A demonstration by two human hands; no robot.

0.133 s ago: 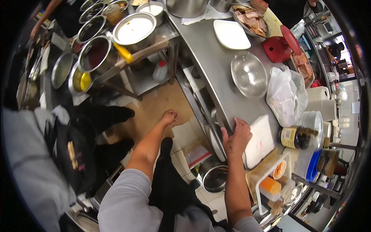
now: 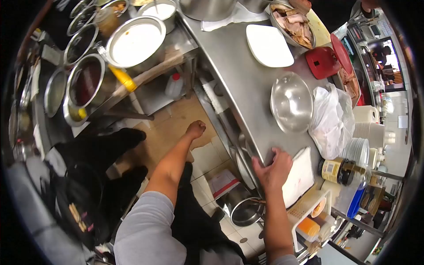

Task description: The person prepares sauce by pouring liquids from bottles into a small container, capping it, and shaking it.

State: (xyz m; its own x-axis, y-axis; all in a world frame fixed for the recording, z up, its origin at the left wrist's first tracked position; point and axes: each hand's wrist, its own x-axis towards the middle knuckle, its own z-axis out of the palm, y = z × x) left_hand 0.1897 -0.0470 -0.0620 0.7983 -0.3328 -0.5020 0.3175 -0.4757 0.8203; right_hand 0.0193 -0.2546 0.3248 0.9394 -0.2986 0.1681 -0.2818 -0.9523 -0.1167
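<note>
My left hand (image 2: pixel 196 129) hangs over the floor left of the steel counter (image 2: pixel 229 66), its fingers curled closed; whether anything small is inside them is hidden. My right hand (image 2: pixel 274 171) rests at the counter's edge with thumb and fingers apart, holding nothing. Just right of it lies a folded white cloth (image 2: pixel 299 179). Farther up the counter are an empty steel bowl (image 2: pixel 291 102), a white plastic bag (image 2: pixel 329 123) and a white square plate (image 2: pixel 269 45).
A co-worker in dark trousers (image 2: pixel 104 150) stands close on the left. Pots (image 2: pixel 86 81) and a yellow-handled pan (image 2: pixel 136 42) fill the upper left. A red container (image 2: pixel 322 62), a meat bowl (image 2: pixel 293 26), a dark-capped bottle (image 2: pixel 332 170) and a basket (image 2: pixel 309 205) line the right.
The view has shifted slightly, so the pots sit farther left and the counter items a little lower and to the right. Both hands keep much the same pose.
</note>
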